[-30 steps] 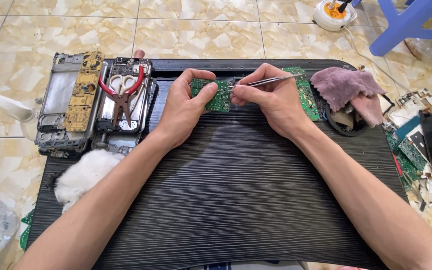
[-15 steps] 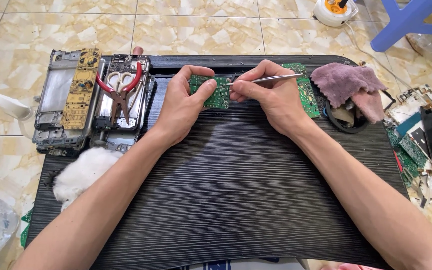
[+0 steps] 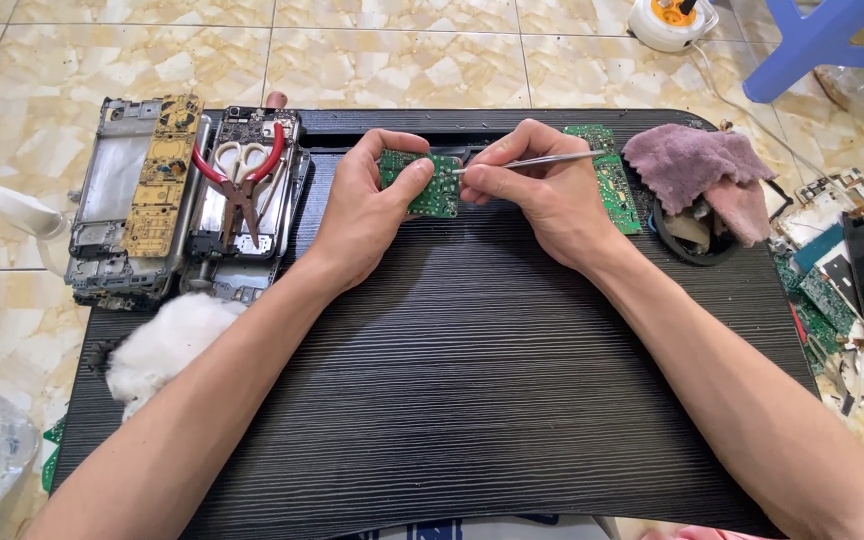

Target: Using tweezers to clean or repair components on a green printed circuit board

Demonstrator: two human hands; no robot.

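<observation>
Since the earlier frame little has moved: our hands stay at the far edge of the mat, only the view has shifted slightly. The small green board (image 3: pixel 430 184) sits there, pinched between thumb and curled fingers of our left hand (image 3: pixel 364 215). Our right hand (image 3: pixel 542 195) grips thin steel tweezers (image 3: pixel 532 162), tip on the board's studded face. Outward lies the black ribbed mat (image 3: pixel 452 400), a second green board (image 3: pixel 614 180), a crumpled mauve cloth (image 3: pixel 697 165), red-handled pliers (image 3: pixel 242 185) on phone frames (image 3: pixel 117 215), and white fluff (image 3: pixel 167 340).
</observation>
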